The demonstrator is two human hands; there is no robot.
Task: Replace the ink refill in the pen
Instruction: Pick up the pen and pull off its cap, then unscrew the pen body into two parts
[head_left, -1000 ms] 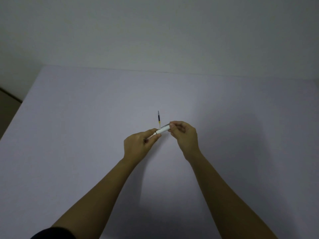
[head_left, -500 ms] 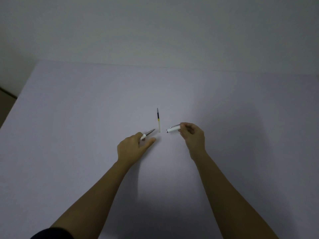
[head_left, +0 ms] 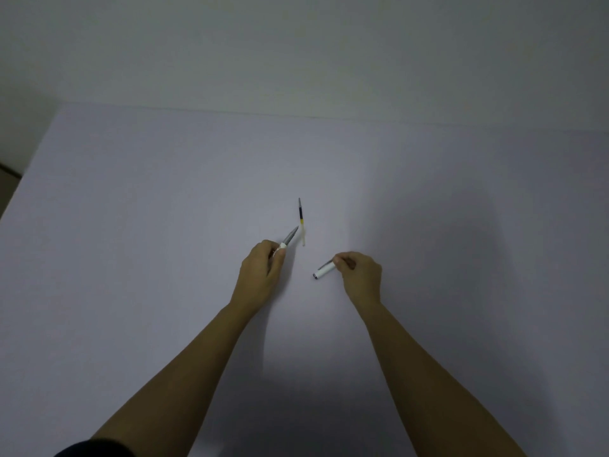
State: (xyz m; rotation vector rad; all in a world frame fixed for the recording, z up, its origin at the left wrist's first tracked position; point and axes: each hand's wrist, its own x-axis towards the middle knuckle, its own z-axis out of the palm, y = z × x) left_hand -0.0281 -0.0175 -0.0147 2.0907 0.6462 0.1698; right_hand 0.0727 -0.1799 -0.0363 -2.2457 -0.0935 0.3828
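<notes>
The pen is in two pieces. My left hand (head_left: pixel 262 271) grips the pen's front half (head_left: pixel 287 241), a white piece with a grey tapered tip that points up and to the right. My right hand (head_left: pixel 360 274) pinches the white pen cap (head_left: pixel 324 269) by one end, its open end facing left and down. A loose ink refill (head_left: pixel 301 221) lies on the table just beyond the hands, thin, with a dark upper part and a pale yellowish lower part. The grey tip ends just left of the refill, without touching it.
The white table (head_left: pixel 131 242) reaches a pale wall at the back. Its left edge runs diagonally at the far left, with a dark floor strip (head_left: pixel 8 174) beyond it.
A second ago both hands held the pen joined together. They have pulled it into two pieces and moved apart, the right hand with the cap lower and to the right.
</notes>
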